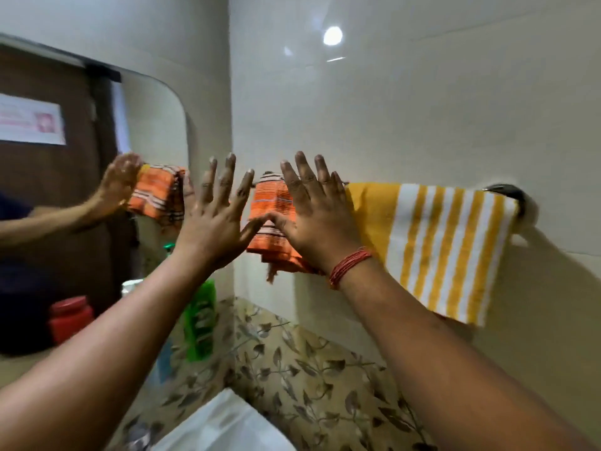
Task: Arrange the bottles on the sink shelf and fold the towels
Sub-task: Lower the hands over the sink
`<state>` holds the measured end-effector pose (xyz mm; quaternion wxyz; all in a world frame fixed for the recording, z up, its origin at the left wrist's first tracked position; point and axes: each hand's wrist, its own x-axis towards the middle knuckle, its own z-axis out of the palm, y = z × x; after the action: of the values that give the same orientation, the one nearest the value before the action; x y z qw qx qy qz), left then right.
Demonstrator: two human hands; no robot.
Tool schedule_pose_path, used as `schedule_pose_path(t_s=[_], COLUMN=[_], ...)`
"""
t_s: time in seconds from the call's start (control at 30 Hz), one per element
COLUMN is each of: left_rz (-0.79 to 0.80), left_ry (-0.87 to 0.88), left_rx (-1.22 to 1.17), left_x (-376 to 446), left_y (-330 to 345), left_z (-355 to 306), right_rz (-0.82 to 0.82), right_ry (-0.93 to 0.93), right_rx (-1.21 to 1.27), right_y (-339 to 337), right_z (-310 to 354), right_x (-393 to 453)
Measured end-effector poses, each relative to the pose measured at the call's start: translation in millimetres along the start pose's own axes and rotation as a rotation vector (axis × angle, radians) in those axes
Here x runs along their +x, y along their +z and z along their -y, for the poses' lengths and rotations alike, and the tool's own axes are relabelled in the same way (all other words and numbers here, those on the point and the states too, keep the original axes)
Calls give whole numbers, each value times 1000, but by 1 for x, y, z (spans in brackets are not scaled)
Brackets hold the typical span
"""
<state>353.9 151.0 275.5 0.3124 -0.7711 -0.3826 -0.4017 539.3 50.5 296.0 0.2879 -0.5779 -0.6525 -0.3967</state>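
Pale glossy wall tiles (406,118) and a leaf-patterned tile band (309,369) form the corner under inspection, with a mirror (97,190) on the left-hand wall. Nearest the camera, the white rim of a sink (221,424) is seen at the lower edge. Slightly beyond it, against the mirror, a green bottle (200,320) and a red jar (70,317) are noted; the shelf carrying them cannot be made out.

Both forearms are raised toward the corner. The left hand (218,216) is spread with fingers straight and holds nothing; it appears to hover just left of the orange striped towel (271,219). The right hand (317,216) is likewise flat and open, laid over the right part of that towel, with nothing gripped. A red thread bracelet (349,266) is worn on the right wrist.

Farthest back, the orange towel is draped over a wall rail whose bracket (507,193) shows at the right end. A yellow and white striped towel (439,249) hangs just beside it on the same rail.

The rail's long axis runs left to right, and the orange towel lies between the hands, the right hand being nearer. Any smoothing or squaring is judged to call for movement along that axis.
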Motion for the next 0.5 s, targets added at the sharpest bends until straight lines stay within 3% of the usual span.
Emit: schedule_pose_path(t_s=[0.27, 0.5], left_rz=[195, 392], left_ry=[-267, -469], left_rx=[328, 534], left_x=[-85, -158], left_y=[-33, -70], left_z=[29, 7], right_rz=[126, 275], right_ry=[-137, -280], right_rx=[397, 548], right_y=[55, 83], right_z=[67, 99], right_x=[-7, -50])
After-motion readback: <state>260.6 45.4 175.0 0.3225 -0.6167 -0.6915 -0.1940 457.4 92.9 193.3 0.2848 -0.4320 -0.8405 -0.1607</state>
